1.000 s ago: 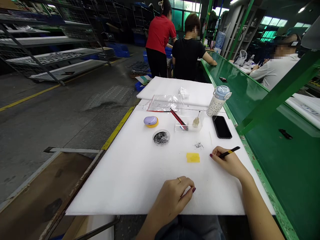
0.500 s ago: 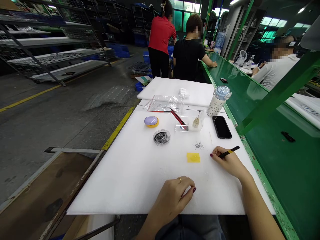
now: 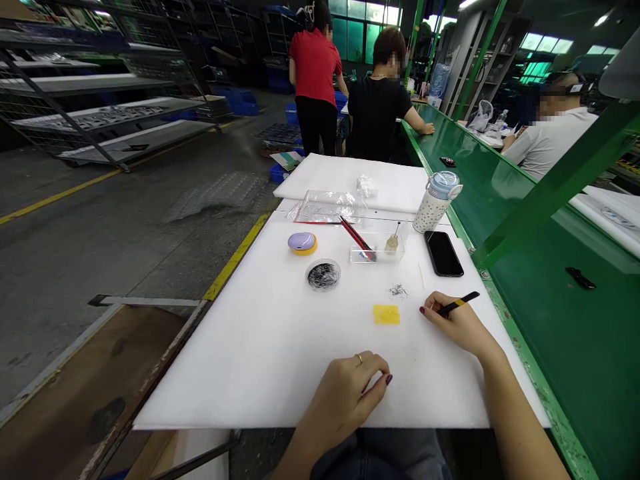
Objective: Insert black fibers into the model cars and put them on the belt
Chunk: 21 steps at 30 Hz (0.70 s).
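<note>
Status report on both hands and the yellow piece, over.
Right hand: holding slim black tool. Left hand: loosely curled, no object visible. Yellow piece: lying flat, untouched. Possibly in the way: small dark strands just beyond it.

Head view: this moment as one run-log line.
left hand: loosely curled over white sheet, contents unclear; right hand: holding black pen-like tool; yellow piece: on sheet, left of right hand; dark bits: loose beyond yellow piece

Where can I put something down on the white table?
The biggest bare patch is on the left, between the round dish, the left hand and the left edge of the table. A smaller one lies between the yellow square and that hand. It's crowded further back, around the box, phone and bottle.
</note>
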### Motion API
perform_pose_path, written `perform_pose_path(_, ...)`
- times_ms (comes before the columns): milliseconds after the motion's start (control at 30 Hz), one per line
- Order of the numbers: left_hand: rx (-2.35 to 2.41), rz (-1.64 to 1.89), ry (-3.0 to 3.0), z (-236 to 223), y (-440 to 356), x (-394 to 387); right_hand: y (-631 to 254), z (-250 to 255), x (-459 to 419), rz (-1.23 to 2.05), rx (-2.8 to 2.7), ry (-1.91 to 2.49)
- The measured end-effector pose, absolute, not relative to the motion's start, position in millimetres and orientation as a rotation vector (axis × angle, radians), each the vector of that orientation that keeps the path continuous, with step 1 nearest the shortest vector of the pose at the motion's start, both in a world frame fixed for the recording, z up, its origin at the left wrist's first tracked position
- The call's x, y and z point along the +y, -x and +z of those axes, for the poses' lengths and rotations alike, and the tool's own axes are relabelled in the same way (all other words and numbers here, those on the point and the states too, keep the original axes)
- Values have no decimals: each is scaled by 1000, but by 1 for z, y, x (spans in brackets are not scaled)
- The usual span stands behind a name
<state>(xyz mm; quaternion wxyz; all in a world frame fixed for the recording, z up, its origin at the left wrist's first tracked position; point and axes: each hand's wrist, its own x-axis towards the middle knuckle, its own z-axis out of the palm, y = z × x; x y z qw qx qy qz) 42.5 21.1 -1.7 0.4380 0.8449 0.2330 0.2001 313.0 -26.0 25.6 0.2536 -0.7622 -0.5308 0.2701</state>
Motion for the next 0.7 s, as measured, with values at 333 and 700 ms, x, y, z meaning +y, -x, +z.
perform_pose_path(333, 574, 511, -2099, -2, -43, 21, -314, 23, -27, 728, -1446, 2068)
perform_pose_path(700, 572, 543, -2120, -2, -43, 22, -315, 21, -27, 691, -1445, 2070)
